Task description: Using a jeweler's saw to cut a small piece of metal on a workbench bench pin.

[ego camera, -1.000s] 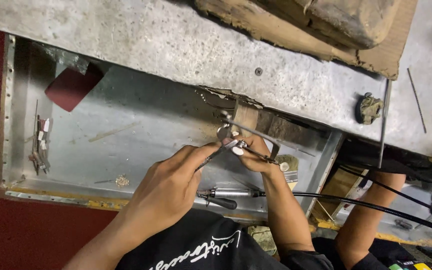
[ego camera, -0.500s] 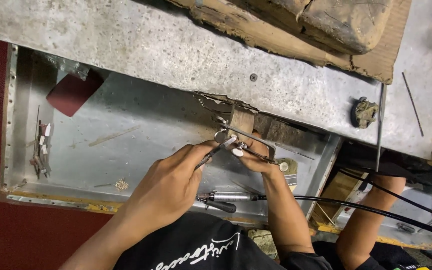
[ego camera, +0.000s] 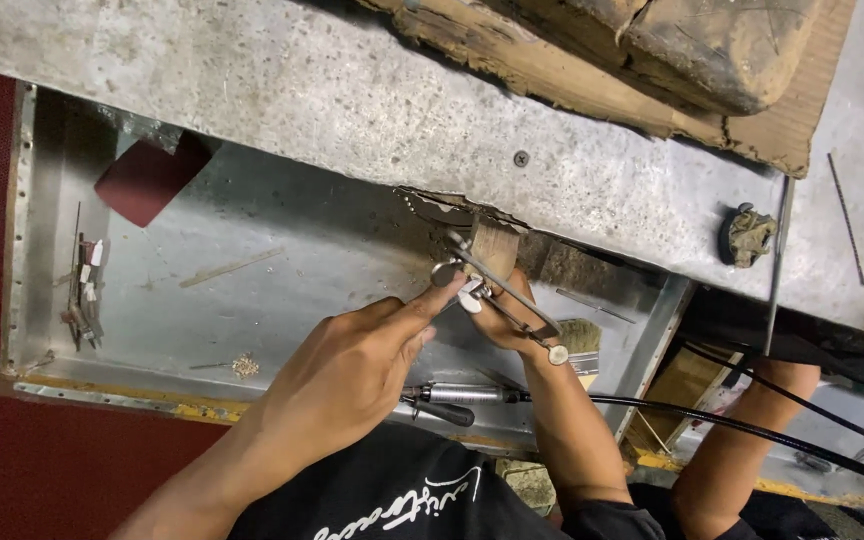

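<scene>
A small metal saw frame (ego camera: 512, 300) lies slanted in front of a wooden bench pin (ego camera: 494, 246) that juts from the grey workbench (ego camera: 332, 90). My left hand (ego camera: 352, 370) reaches in from the lower left, its thumb and forefinger pinched on the frame's upper end by a round knob (ego camera: 442, 272). My right hand (ego camera: 500, 322) sits under the frame, fingers curled around its middle. What lies between the fingertips is too small to tell.
A metal catch tray (ego camera: 252, 300) below the bench holds a flex-shaft handpiece (ego camera: 462, 394) with a black cable (ego camera: 732, 425), a brush (ego camera: 582, 342), a dark red cloth (ego camera: 147, 178), small tools (ego camera: 87, 285) and metal filings (ego camera: 244, 365). A thin rod (ego camera: 778, 260) leans at right.
The view has shifted slightly. Both hands stay at the bench pin with the saw frame, fingers barely moved.
</scene>
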